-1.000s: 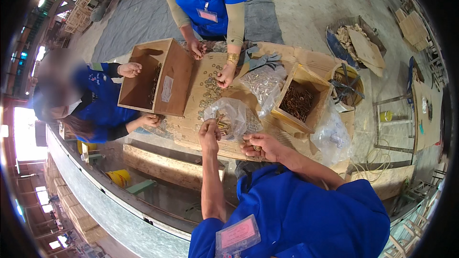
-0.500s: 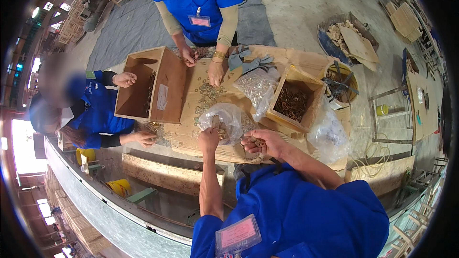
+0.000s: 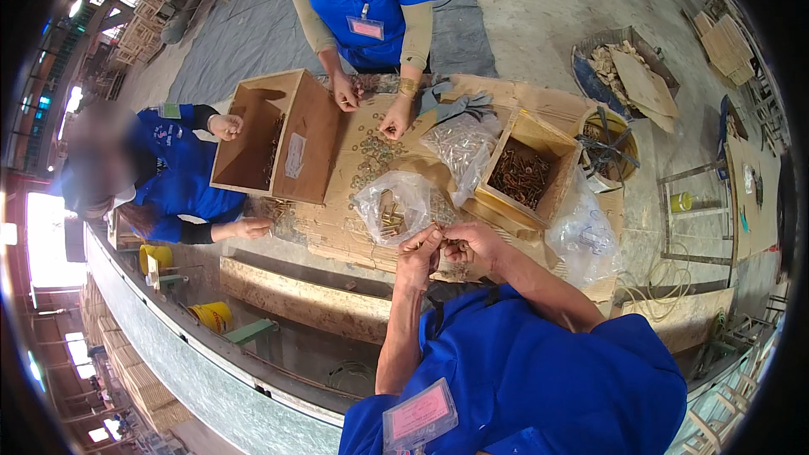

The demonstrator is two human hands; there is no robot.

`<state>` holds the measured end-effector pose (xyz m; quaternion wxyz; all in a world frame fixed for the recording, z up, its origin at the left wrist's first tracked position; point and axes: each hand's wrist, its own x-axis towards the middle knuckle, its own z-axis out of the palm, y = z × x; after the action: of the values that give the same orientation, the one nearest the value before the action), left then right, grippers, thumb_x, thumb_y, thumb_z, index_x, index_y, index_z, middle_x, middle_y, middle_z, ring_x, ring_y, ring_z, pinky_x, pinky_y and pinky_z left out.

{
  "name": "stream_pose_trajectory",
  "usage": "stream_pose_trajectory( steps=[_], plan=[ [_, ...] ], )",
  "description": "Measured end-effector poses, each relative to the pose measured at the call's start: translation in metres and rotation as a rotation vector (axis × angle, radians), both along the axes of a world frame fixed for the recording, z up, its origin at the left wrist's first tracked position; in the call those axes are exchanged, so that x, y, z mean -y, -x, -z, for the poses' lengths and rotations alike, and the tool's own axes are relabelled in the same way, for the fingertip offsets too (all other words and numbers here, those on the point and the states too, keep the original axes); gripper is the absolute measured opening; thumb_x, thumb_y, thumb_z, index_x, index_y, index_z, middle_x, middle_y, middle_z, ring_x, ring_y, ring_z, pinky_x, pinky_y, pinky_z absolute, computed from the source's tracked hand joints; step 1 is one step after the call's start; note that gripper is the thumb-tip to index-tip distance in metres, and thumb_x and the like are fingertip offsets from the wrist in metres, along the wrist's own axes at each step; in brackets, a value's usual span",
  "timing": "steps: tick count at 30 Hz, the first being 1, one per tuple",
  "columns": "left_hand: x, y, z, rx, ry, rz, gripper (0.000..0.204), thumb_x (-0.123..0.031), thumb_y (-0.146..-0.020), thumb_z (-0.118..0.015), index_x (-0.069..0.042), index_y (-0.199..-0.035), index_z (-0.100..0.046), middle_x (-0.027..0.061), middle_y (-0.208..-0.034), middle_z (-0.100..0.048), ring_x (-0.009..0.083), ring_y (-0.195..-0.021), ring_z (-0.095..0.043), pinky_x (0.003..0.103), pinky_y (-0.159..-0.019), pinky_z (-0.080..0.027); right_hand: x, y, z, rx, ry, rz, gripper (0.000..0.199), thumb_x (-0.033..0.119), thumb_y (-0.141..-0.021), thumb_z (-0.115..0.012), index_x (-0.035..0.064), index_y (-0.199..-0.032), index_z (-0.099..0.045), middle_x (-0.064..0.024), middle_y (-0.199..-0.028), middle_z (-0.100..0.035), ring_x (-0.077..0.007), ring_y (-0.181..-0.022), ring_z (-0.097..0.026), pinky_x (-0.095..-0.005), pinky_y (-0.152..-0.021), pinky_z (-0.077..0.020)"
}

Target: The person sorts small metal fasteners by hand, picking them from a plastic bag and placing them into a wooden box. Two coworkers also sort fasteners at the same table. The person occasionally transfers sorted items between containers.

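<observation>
My left hand (image 3: 417,259) and my right hand (image 3: 474,248) meet at the near edge of the cardboard-covered table (image 3: 337,232). The left fingers are pinched together, and whatever lies between them is too small to make out. My right fingers are curled round some small brownish metal pieces, mostly hidden by the hand. Just beyond my left hand lies an open clear plastic bag (image 3: 371,202) with brass-coloured bolts (image 3: 391,219) in it. Loose washers (image 3: 371,158) are spread on the cardboard past the bag.
A wooden box of dark screws (image 3: 521,173) stands right, beside a bucket (image 3: 625,170) and plastic wrap (image 3: 584,240). Left stands a larger wooden box (image 3: 308,147). Grey gloves (image 3: 462,108) lie at the back near a second bag (image 3: 462,141). Two co-workers (image 3: 362,0) (image 3: 181,173) handle small parts.
My left hand has come away from the bag of bolts and moved right to meet my right hand. The far co-worker's hand has shifted over the washers.
</observation>
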<state>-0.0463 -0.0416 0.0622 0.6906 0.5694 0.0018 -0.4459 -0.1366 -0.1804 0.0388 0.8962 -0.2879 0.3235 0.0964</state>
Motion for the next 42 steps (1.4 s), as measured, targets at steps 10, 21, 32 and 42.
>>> stream_pose_trajectory(
  steps=[10,21,32,42],
  plan=[
    [-0.001,0.003,-0.005,0.365,0.010,0.082,0.019,-0.017,-0.095,-0.062,-0.002,-0.104,-0.071,-0.0015,-0.072,-0.063,0.0011,-0.052,-0.039,0.020,-0.046,-0.029,0.008,0.002,-0.009,0.042,0.126,-0.099,0.014,0.011,-0.089,-0.061,0.0002,-0.092,-0.068,-0.0074,-0.083,-0.067,-0.0138,-0.069,-0.063,-0.0301,-0.062,-0.0545],
    [0.007,0.006,-0.014,0.400,0.018,-0.087,0.018,-0.016,-0.097,-0.060,-0.003,-0.103,-0.070,-0.0032,-0.068,-0.059,0.0001,-0.050,-0.033,0.019,-0.044,-0.024,0.006,-0.013,-0.022,0.031,0.073,-0.024,0.015,0.011,-0.090,-0.062,-0.0010,-0.098,-0.066,-0.0083,-0.088,-0.067,-0.0137,-0.068,-0.063,-0.0312,-0.062,-0.0541],
    [0.001,0.000,-0.013,1.034,-0.195,0.143,0.020,-0.007,-0.090,-0.066,0.000,-0.108,-0.068,0.0116,-0.086,-0.072,0.0158,-0.074,-0.068,0.028,-0.064,-0.052,0.003,-0.003,-0.012,0.152,-0.107,0.082,0.030,0.029,-0.095,-0.062,0.0001,-0.104,-0.064,-0.0068,-0.090,-0.065,-0.0127,-0.068,-0.063,-0.0293,-0.063,-0.0551],
    [-0.003,-0.001,-0.012,0.491,-0.074,-0.008,0.032,-0.017,-0.093,-0.065,-0.001,-0.121,-0.062,0.0049,-0.070,-0.064,0.0146,-0.055,-0.058,0.026,-0.048,-0.044,0.008,0.008,-0.009,0.218,-0.079,0.059,0.031,0.030,-0.095,-0.063,0.0022,-0.107,-0.065,-0.0037,-0.090,-0.065,-0.0095,-0.073,-0.061,-0.0267,-0.065,-0.0542]
  ],
)
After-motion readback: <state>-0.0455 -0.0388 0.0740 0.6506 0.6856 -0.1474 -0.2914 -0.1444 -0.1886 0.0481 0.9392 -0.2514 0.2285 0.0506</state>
